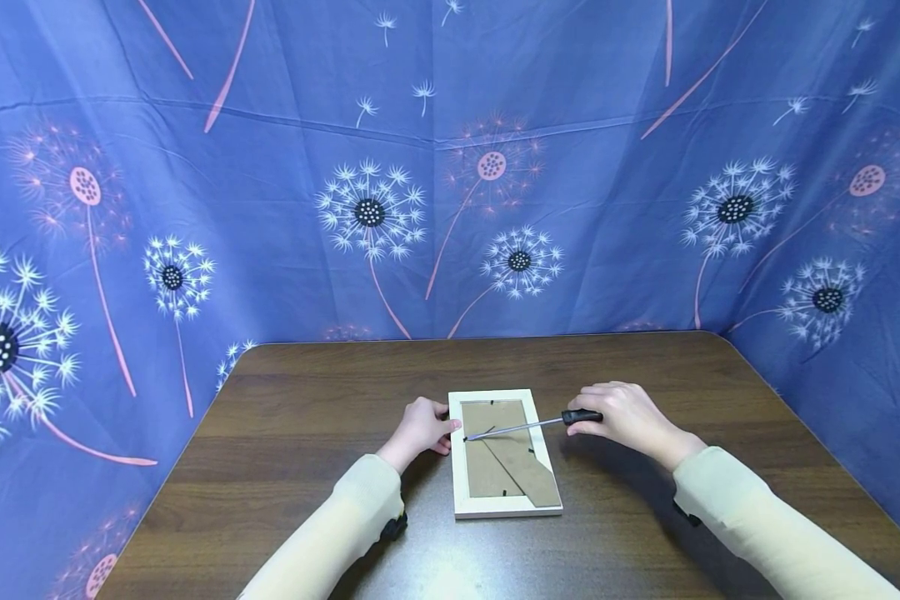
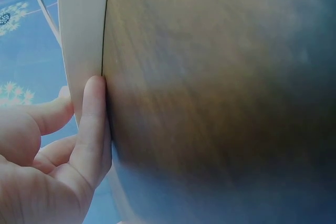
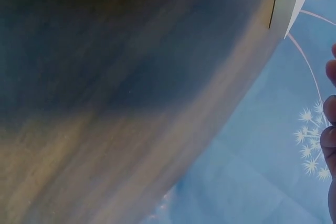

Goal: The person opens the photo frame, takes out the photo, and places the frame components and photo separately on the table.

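Note:
A white picture frame [image 1: 498,509] lies face down on the table, its brown backing board [image 1: 487,471] upward. The board has a stand leg, and small dark tabs sit around its edges. My left hand [image 1: 422,427] holds the frame's left side; in the left wrist view, the thumb is at the frame's face and a finger [image 2: 94,103] lies along its side wall. From the right, my right hand [image 1: 621,417] grips the black handle of a screwdriver [image 1: 528,426]. Its metal shaft slants across the backing, with the tip at the dark tab on the left edge.
The brown wooden table [image 1: 307,400] extends around the frame. Behind it and at both sides hangs a blue cloth [image 1: 285,208] with a dandelion print. A dark wrist device [image 1: 394,527] shows under the left sleeve.

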`<state>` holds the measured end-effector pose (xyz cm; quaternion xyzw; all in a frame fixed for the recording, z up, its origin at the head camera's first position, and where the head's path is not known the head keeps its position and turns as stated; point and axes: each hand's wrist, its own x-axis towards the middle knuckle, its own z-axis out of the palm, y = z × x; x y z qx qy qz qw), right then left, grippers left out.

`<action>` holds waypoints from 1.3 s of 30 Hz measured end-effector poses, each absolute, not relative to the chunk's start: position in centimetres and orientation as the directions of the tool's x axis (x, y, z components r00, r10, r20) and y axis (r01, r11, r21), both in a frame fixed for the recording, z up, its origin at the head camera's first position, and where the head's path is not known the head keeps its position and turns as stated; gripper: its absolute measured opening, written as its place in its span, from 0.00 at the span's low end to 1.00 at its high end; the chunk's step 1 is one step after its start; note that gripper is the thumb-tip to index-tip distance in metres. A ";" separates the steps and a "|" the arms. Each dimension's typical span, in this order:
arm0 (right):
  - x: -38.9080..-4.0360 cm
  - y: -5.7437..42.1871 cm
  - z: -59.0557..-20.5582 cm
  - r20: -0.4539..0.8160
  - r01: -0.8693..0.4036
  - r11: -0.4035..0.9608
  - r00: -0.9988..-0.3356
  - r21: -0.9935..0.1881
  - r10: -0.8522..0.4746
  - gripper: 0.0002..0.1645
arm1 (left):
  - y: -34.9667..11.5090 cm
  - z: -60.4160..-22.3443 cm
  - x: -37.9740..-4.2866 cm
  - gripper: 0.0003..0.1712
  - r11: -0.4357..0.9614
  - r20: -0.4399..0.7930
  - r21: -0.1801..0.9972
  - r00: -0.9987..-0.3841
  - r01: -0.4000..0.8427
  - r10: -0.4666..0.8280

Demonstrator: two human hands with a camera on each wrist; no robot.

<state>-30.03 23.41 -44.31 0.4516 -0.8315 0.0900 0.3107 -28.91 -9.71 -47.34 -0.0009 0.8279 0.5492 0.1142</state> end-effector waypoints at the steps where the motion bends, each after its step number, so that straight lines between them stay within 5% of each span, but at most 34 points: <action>1: -30.2 23.4 -44.3 0.599 -0.811 0.568 -0.388 0.138 -0.700 0.18 | -9.7 -47.3 -28.9 0.26 0.397 -0.188 0.909 -0.974 -0.125 0.125; 24: -32.0 22.0 -40.4 0.528 -0.858 0.436 -0.246 0.271 -0.813 0.19 | -9.8 -47.3 -29.0 0.26 0.387 -0.185 0.914 -0.975 -0.124 0.123; 39: -31.6 19.5 -36.3 0.417 -0.861 0.397 -0.249 0.318 -0.874 0.16 | -9.8 -47.4 -29.0 0.27 0.396 -0.184 0.910 -0.976 -0.125 0.115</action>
